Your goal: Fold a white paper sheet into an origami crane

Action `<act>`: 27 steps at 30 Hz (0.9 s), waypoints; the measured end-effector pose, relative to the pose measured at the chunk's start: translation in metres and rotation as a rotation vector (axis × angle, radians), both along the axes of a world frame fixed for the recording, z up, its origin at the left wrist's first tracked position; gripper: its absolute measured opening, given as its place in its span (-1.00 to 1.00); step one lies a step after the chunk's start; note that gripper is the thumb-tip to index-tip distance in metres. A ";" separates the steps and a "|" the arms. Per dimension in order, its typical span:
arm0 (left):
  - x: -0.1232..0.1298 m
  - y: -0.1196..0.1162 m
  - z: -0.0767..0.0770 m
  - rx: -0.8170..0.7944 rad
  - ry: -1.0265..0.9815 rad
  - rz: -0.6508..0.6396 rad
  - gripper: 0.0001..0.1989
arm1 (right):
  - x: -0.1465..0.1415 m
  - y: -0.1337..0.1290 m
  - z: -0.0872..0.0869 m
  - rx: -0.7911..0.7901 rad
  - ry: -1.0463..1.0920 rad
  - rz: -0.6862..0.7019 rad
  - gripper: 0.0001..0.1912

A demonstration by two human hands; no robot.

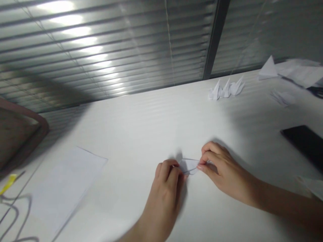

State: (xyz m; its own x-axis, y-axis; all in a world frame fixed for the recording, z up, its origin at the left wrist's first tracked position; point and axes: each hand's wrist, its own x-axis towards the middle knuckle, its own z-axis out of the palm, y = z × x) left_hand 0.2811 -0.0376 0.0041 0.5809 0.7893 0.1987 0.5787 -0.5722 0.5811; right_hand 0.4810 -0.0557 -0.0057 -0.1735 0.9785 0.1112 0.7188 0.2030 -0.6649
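A small piece of folded white paper [189, 165] lies low over the white table [131, 131], held between both hands. My left hand [165, 188] is closed on its left end, with the fingers curled and the tips partly hidden. At the opposite end, my right hand [219, 168] pinches the paper between thumb and fingers. Toward the back right stand several folded white paper figures [226, 89] with pointed tips, lined up close together.
On the left lies a flat white sheet [70, 188], near a grey cable [27, 208] with a yellow tag [8, 183]. To the right are a black flat device [306, 143], a blurred folded paper [282, 97] and loose papers [300, 72]. Blinds [113, 43] border the back.
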 end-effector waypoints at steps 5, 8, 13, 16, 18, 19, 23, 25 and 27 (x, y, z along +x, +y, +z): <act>0.000 -0.003 0.000 -0.042 0.031 0.030 -0.88 | -0.003 -0.003 0.003 0.023 -0.029 -0.009 -0.89; -0.001 -0.002 0.002 -0.076 0.003 0.053 -0.87 | -0.004 -0.005 0.003 0.028 -0.019 -0.020 -0.89; -0.001 0.001 0.003 -0.087 -0.016 0.081 -0.85 | -0.004 -0.005 0.003 0.034 -0.012 -0.021 -0.89; -0.001 0.004 0.002 -0.093 -0.020 0.090 -0.83 | -0.003 -0.005 0.003 0.022 -0.019 -0.015 -0.88; -0.001 0.005 0.003 -0.090 -0.022 0.092 -0.83 | -0.003 -0.005 0.004 0.024 -0.021 -0.013 -0.87; 0.000 0.006 0.003 -0.085 -0.024 0.094 -0.82 | -0.002 -0.005 0.004 0.029 -0.022 -0.013 -0.87; 0.000 0.006 0.005 -0.064 -0.026 0.091 -0.82 | -0.002 -0.005 0.003 0.041 -0.044 0.000 -0.88; -0.001 0.005 0.004 -0.058 -0.020 0.088 -0.82 | -0.002 -0.005 0.003 0.035 -0.063 0.003 -0.88; -0.002 0.005 0.003 -0.047 -0.015 0.090 -0.82 | -0.001 -0.005 0.004 0.024 -0.077 0.006 -0.89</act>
State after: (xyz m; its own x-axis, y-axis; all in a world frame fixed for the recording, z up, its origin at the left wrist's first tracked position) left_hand 0.2790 -0.0331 0.0067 0.5049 0.8466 0.1684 0.6175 -0.4905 0.6149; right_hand 0.4796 -0.0612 -0.0018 -0.1886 0.9746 0.1206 0.7664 0.2229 -0.6024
